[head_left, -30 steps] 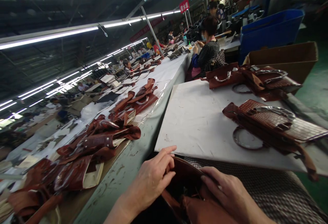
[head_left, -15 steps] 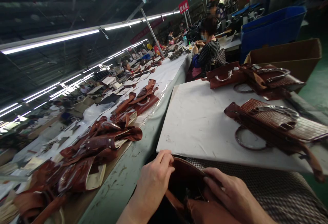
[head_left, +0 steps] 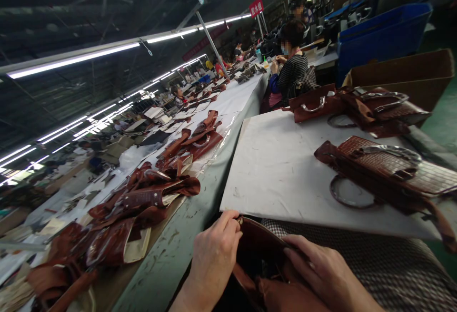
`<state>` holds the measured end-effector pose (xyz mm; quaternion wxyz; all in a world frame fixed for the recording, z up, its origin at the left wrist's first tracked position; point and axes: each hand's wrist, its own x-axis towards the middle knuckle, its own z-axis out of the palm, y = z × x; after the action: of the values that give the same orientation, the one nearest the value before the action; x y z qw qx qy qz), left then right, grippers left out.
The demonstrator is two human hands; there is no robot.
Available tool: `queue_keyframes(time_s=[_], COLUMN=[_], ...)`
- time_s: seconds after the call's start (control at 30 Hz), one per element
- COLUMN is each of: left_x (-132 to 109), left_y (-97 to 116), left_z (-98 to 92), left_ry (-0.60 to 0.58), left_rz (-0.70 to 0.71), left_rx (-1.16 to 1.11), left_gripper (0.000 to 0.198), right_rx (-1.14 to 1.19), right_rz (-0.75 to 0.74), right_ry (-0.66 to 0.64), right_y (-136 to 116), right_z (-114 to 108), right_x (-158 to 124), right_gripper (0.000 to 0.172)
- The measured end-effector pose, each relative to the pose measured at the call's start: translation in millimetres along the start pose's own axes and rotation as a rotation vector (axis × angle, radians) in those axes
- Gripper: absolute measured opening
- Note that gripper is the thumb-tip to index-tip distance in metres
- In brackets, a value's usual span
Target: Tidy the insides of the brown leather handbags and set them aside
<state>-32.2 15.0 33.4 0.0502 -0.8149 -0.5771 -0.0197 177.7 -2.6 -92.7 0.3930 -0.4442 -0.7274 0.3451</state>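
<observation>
A person at a workshop bench holds open a brown leather bag (head_left: 285,295), low in front of the body, just beside the near edge of a white-topped table (head_left: 271,160). The left hand (head_left: 217,250) pinches the bag's rim between thumb and fingers; the right hand (head_left: 319,267) grips the opposite side, fingers closed over the edge, its thumb hard to make out from here. A crocodile-textured bag (head_left: 378,164) with looped handles lies on the white top, to the right. More brown bags (head_left: 143,200) crowd the long table at left, while a co-worker in stripes (head_left: 293,74) sits farther along it.
</observation>
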Motion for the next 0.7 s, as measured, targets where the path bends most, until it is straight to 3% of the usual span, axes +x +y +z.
queue_keyframes(time_s=[0.2,0.37,0.57,0.7], left_x=[3,-2,2,9], left_y=[0,-4,3,7], left_z=[-4.9,0.6,-5.2,-13.6], left_ry=[-0.019,-0.01,-0.14,-0.186], left_rz=[0.007,0.068,0.038,0.029], left_rx=[-0.027,0.095,0.234,0.196], left_gripper=[0.014,0.019,0.019,0.023], right_rx=[0.03,0.037,0.017,0.023], right_rz=[0.018,0.023,0.009,0.036], right_ry=[0.004,0.0,-0.092,-0.091], right_y=[-3,-2,1,-1], right_z=[-3,-2,0,-2], right_x=[1,1,5,6], right_gripper=[0.026,0.023,0.022,0.022])
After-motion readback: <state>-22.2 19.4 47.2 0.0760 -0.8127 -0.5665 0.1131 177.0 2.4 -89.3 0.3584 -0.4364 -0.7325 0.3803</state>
